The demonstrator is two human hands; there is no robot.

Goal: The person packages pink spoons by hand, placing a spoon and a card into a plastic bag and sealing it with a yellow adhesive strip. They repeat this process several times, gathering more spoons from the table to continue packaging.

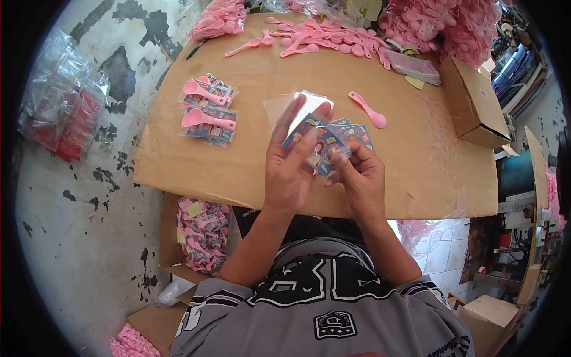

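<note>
Between my two hands is a blue printed card (319,144), tilted over the table. My left hand (291,160) holds its left part with the thumb on top, and clear plastic with a white sheet (309,107) shows behind the fingers. My right hand (361,175) pinches the card's lower right corner, where some clear plastic shows. More blue cards (361,135) lie just behind my right hand. A single pink spoon (367,110) rests on the table beyond them. To the left, pink spoons (204,119) lie on a stack of bagged blue cards (208,135).
The brown-covered table (250,172) bears a pile of pink spoons (333,38) at the back. Big bags of spoons (440,27), clear plastic packs (413,66) and a cardboard box (476,104) stand back right. A box of packed spoons (202,235) sits below the left edge.
</note>
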